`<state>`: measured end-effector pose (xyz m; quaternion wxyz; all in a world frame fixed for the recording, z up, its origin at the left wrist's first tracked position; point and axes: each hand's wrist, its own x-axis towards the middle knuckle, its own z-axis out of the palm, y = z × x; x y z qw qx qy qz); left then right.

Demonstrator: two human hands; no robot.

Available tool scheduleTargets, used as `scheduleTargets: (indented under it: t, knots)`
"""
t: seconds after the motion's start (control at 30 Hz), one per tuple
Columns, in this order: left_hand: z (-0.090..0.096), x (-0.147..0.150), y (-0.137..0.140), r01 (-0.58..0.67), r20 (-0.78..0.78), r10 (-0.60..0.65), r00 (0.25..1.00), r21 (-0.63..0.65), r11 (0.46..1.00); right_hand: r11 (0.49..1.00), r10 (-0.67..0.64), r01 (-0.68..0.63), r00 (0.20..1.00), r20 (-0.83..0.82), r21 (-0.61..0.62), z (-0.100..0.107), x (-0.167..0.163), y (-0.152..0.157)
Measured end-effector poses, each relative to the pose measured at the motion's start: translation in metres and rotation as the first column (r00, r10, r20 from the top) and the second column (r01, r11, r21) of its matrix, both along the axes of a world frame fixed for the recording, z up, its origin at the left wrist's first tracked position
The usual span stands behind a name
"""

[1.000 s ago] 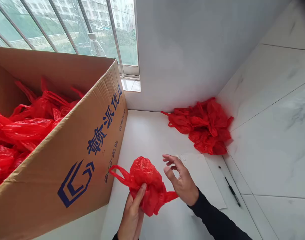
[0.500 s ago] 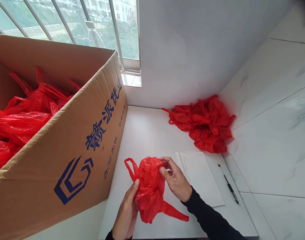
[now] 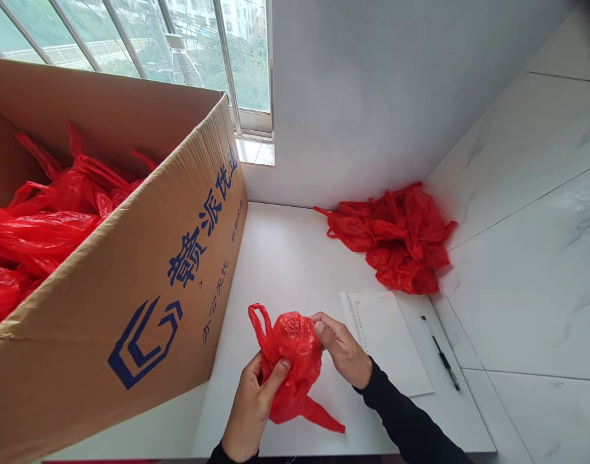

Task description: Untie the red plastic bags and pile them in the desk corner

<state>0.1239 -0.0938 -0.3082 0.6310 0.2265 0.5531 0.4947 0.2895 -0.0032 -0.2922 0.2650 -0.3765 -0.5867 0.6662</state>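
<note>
Worktop [image 3: 280,258] below the left hand [image 3: 252,401], which grips a bag [image 3: 302,351]; right hand [image 3: 344,351] pinches its edge; I'd tug gently.

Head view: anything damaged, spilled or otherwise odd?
Nothing looks spilled. Only minor wear stands out: the cardboard box is wrinkled along its top and has a small dark mark beside its blue lettering. The held red bag is crumpled, with no tear visible; the heap of red bags in the corner is loose but not odd.
</note>
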Motion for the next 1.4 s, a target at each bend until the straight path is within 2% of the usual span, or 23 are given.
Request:
scheduleTargets:
  t: [0.07,0.13,0.2,0.3,0.4,0.47,0.57,0.63,0.77,0.93,1.03,1.17,1.23,1.4]
  knots:
    - [0.003,0.0,0.0,0.077,-0.074,-0.075,0.994,0.016,0.997,1.0,0.001,-0.001,1.0,0.029,-0.026,-0.001,0.0,0.001]
    - [0.007,0.0,0.001,0.136,-0.123,-0.132,0.984,0.027,0.99,1.0,0.024,-0.024,0.998,0.064,0.002,-0.001,0.0,0.002]
    - [0.011,0.001,0.001,0.131,-0.112,-0.128,0.986,0.027,0.991,0.998,0.037,-0.04,0.997,0.068,0.041,-0.001,0.0,0.002]
    - [0.015,0.002,0.001,-0.016,0.052,0.019,0.998,-0.054,0.998,1.0,0.016,-0.016,1.0,-0.004,0.025,0.0,0.0,0.002]
    - [0.016,0.001,0.004,-0.134,0.233,0.177,0.956,-0.191,0.973,1.0,-0.019,0.016,0.995,-0.099,-0.027,-0.002,0.0,0.002]
    - [0.013,0.0,0.006,-0.098,0.361,0.182,0.914,-0.24,0.966,0.994,-0.048,0.03,0.985,-0.167,-0.109,-0.007,0.0,0.002]
    - [0.004,0.0,0.007,0.02,0.574,0.126,0.809,-0.241,0.97,0.968,-0.142,0.081,0.957,-0.253,-0.236,-0.017,-0.001,0.004]
    - [-0.003,0.001,0.006,0.036,0.631,0.118,0.767,-0.224,0.974,0.958,-0.168,0.091,0.945,-0.279,-0.271,-0.022,-0.002,0.004]
    - [-0.013,0.0,0.003,-0.029,0.555,0.116,0.824,-0.163,0.986,0.961,-0.086,0.004,0.954,-0.288,-0.275,-0.02,0.0,0.004]
    - [-0.016,-0.004,0.008,-0.071,0.47,0.097,0.877,-0.072,0.995,0.969,-0.002,-0.077,0.948,-0.319,-0.235,-0.016,0.002,-0.002]
    - [-0.012,-0.004,0.009,-0.113,0.463,0.15,0.874,-0.107,0.988,0.98,-0.01,-0.056,0.945,-0.328,-0.19,-0.017,0.0,-0.003]
    - [-0.001,-0.001,0.006,-0.152,0.547,0.24,0.802,-0.201,0.968,0.992,-0.079,0.049,0.962,-0.262,-0.118,-0.015,0.0,0.0]
    - [0.004,0.0,0.004,-0.158,0.573,0.238,0.785,-0.187,0.97,0.989,-0.116,0.091,0.964,-0.239,-0.114,-0.015,0.001,0.002]
    - [0.003,-0.001,0.002,-0.161,0.422,0.177,0.889,-0.074,0.984,0.974,-0.119,0.061,0.956,-0.268,-0.216,-0.019,0.004,0.0]
